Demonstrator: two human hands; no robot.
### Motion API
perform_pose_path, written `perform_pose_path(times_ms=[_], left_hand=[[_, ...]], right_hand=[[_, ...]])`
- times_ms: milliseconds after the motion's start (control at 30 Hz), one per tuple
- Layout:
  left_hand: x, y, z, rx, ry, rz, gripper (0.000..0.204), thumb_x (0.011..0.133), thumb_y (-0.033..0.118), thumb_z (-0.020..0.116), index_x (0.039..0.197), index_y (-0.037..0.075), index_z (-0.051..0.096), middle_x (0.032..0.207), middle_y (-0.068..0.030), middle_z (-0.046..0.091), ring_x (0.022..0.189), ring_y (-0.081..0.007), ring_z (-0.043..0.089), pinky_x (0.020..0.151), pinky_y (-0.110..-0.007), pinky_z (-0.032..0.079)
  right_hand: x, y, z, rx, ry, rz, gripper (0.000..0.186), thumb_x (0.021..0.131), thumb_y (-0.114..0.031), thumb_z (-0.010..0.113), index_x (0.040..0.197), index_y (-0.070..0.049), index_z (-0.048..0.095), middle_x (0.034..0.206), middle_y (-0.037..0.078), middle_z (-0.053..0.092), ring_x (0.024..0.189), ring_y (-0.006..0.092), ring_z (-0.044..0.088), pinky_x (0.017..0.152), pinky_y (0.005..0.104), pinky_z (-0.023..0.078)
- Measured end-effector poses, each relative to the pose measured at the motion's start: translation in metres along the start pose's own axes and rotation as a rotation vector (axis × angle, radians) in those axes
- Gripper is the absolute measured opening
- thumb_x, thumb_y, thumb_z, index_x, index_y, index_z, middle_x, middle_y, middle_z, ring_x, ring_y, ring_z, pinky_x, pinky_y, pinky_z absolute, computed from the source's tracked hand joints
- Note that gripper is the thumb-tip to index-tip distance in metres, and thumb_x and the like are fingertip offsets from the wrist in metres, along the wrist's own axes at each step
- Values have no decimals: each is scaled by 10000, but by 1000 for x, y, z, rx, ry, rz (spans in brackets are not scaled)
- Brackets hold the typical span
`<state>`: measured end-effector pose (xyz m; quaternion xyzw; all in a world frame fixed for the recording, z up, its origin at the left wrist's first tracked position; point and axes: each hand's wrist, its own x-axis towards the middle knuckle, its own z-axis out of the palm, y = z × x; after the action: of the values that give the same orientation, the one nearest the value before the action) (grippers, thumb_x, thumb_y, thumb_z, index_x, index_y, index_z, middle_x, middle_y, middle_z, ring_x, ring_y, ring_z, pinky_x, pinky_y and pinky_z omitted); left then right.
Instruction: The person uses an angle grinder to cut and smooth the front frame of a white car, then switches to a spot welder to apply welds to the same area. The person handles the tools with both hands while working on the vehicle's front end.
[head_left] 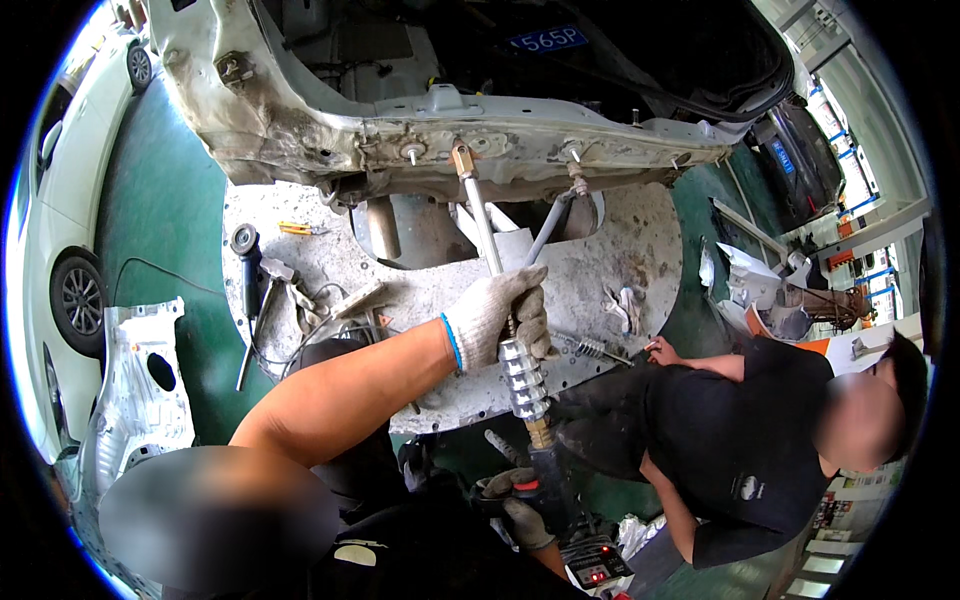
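My left hand (500,315), in a white knit glove with a blue cuff, is closed around the shaft of a slide-hammer dent puller (525,380). Its ribbed metal weight lies just below that hand. The puller's brass-coloured tip (462,160) meets the bare, scuffed rear panel (340,150) of a stripped car body. Lower down, my right hand (525,520), also gloved, grips the tool's dark handle beside a red part; some of its fingers are hidden. A black box (597,568) with a red lit display is close to this handle.
A co-worker (740,450) in black is at the right, one hand near a thin rod. An angle grinder (245,245) and cables lie on the pale round platform (640,230). A second puller bar (550,230) slants to the panel. White car (75,230) stands left.
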<state>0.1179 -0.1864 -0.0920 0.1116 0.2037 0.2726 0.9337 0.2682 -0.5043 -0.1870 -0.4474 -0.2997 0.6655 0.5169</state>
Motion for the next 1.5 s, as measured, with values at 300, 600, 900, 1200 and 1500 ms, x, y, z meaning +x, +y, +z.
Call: perform_pose_path(times_ms=[300,600,900,1200,1500], left_hand=[[-6,3,-2,-10,-78,4,589,1123,448,449,624,136,430,509,-83,452,481,-330,521,703,-549,563],[-4,2,-9,-9,-120,0,579,1132,423,414,637,131,486,524,-94,500,512,-321,571,659,-507,538],[-4,2,-12,-9,-127,-4,583,1121,435,453,619,140,437,507,-83,460,484,-334,529,752,-573,570],[-13,-2,-10,7,-2,14,457,1084,404,560,701,161,506,535,-67,489,539,-288,575,681,-487,566],[4,48,-5,278,296,333,395,1034,357,666,746,128,520,561,-5,408,471,-235,528,612,-426,574]], right_hand=[[-1,7,-5,-32,12,1,282,878,-127,774,1117,-63,641,1069,92,680,1011,226,662,1042,459,524],[-2,3,-1,-20,22,-6,292,872,-118,781,1126,-59,649,1063,97,691,1005,229,674,1018,449,534],[-2,1,-1,-35,35,-20,304,866,-109,788,1135,-55,657,1058,102,703,999,232,686,995,439,544],[-3,2,-1,-83,51,-33,315,861,-100,795,1143,-50,665,1053,107,715,994,235,698,971,429,554],[-4,7,0,-174,63,-44,327,855,-91,803,1152,-46,673,1047,112,726,988,238,710,948,420,564]])
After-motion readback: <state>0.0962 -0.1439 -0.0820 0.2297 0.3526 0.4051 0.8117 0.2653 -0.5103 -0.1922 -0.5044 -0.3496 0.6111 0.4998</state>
